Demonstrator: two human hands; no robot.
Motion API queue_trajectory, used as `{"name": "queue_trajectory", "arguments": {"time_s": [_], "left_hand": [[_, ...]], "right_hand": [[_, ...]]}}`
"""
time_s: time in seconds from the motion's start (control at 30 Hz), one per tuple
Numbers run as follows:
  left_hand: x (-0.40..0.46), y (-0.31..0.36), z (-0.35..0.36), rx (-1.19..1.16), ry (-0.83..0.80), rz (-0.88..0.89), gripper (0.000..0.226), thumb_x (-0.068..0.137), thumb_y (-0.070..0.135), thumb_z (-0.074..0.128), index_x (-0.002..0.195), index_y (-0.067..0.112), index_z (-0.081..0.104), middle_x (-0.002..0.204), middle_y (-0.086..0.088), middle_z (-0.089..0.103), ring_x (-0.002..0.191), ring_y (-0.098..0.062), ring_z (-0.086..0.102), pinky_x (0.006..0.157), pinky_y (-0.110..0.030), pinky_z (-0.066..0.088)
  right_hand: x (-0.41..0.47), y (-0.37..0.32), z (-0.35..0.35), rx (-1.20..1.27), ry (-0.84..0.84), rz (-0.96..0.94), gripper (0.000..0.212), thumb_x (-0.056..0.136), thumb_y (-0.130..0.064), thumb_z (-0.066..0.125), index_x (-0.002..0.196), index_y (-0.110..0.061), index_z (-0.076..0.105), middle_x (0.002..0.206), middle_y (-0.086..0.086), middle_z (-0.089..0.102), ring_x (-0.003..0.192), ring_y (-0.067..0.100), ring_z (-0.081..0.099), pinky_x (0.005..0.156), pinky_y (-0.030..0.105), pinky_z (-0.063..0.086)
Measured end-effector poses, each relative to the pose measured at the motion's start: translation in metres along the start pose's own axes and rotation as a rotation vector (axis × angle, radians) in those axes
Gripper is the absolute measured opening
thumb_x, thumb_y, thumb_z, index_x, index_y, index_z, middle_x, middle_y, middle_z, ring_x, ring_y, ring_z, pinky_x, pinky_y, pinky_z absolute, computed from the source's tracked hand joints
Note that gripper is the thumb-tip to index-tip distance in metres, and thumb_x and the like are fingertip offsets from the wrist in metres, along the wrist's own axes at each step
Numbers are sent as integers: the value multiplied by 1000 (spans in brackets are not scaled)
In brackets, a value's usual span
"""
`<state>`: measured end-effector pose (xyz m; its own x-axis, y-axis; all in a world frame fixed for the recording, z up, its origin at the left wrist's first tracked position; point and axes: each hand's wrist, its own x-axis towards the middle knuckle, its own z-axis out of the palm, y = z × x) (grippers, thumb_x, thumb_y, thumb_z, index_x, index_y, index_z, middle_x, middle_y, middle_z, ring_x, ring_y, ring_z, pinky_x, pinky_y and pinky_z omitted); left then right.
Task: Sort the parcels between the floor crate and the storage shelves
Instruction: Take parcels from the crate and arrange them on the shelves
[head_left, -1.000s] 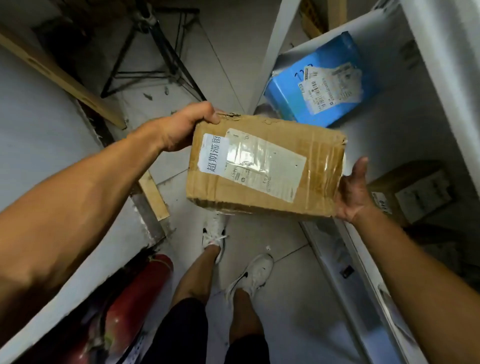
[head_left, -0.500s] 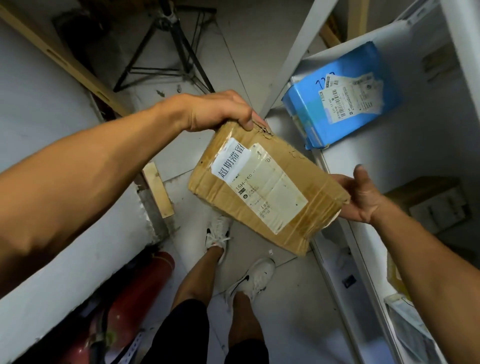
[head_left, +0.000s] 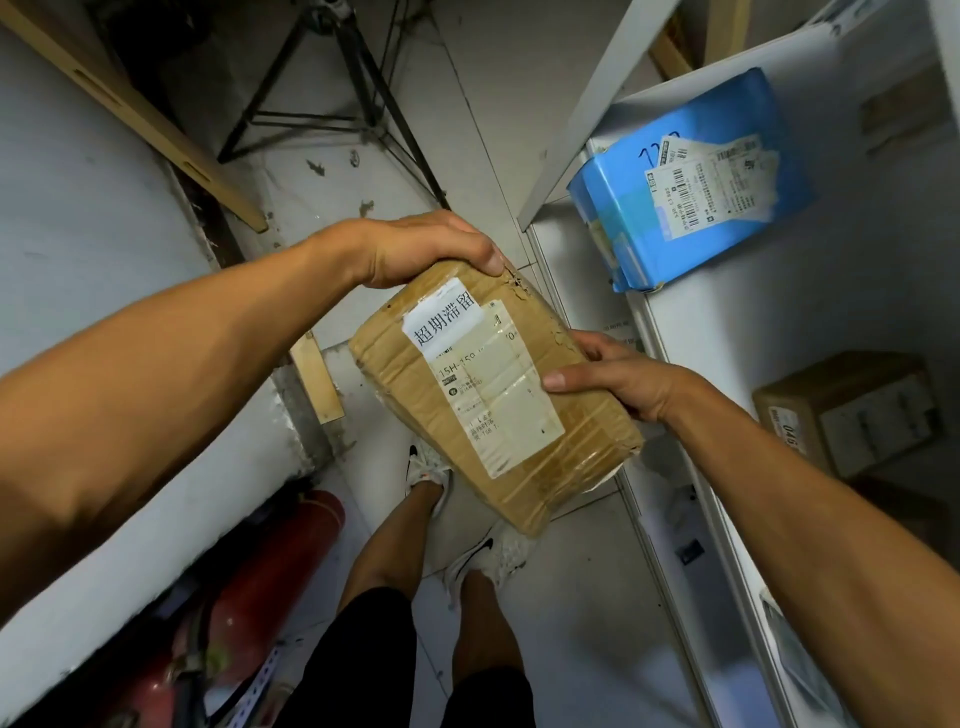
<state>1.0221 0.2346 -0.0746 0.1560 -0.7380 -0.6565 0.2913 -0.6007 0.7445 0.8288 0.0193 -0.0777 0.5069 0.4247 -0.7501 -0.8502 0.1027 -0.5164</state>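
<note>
Here both hands, left hand (head_left: 415, 249) and right hand (head_left: 618, 376), clutch the cardboard parcel (head_left: 493, 395).

Cardboard parcel (head_left: 493, 400) sticker (head_left: 441, 318) reads "超期滞留"

A single head-worn, wide-angle view looks steeply down from above the person's own body, so the floor (head_left: 566, 613) and both shoes lie near 6 o'clock. It sits close to the hands, which fill the middle of the frame. The storage shelves (head_left: 727, 338) run along 3 o'clock, a white wall (head_left: 88, 218) along 9 o'clock, and a tripod (head_left: 332, 98) stands at 12 o'clock. Straight edges bow toward the frame's borders.
</note>
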Motion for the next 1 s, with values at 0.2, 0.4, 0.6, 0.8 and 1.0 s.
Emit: {"name": "queue_trajectory", "arguments": {"time_s": [0.2,0.4,0.6,0.8,1.0], "left_hand": [[-17,-31,2,-311,44,-75,93,63,78,76,137,22,61,122,-11,72,111,-30,70,87,-39,58],[-41,-76,16,-569,112,-134,105,48,72,88,137,25,57,134,-12,61,106,-33,71,87,-56,57],[-30,-100,59,-560,171,-142,89,62,38,88,143,39,50,132,-6,67,119,-33,66,89,-55,58],[-20,-112,78,-555,155,-128,72,68,31,80,136,31,59,130,-10,68,121,-32,64,87,-46,58],[-9,-96,97,-415,34,-161,69,63,28,85,128,36,65,128,-5,70,121,-27,66,89,-43,56]], "right_hand": [[1,27,11,145,97,-40,77,53,-41,95,121,-18,65,112,6,76,104,26,73,79,33,60],[5,56,26,356,230,-80,72,64,-34,84,129,-14,60,118,9,74,108,26,72,83,36,60],[9,71,42,384,309,-41,69,75,-25,76,140,-13,53,127,11,70,118,30,66,100,49,54],[-4,92,49,422,300,-39,76,63,-33,85,131,-16,57,121,4,73,117,24,68,96,39,58],[-20,121,62,512,468,-102,62,69,-38,83,125,-28,61,122,1,73,117,24,68,102,54,52]]}}
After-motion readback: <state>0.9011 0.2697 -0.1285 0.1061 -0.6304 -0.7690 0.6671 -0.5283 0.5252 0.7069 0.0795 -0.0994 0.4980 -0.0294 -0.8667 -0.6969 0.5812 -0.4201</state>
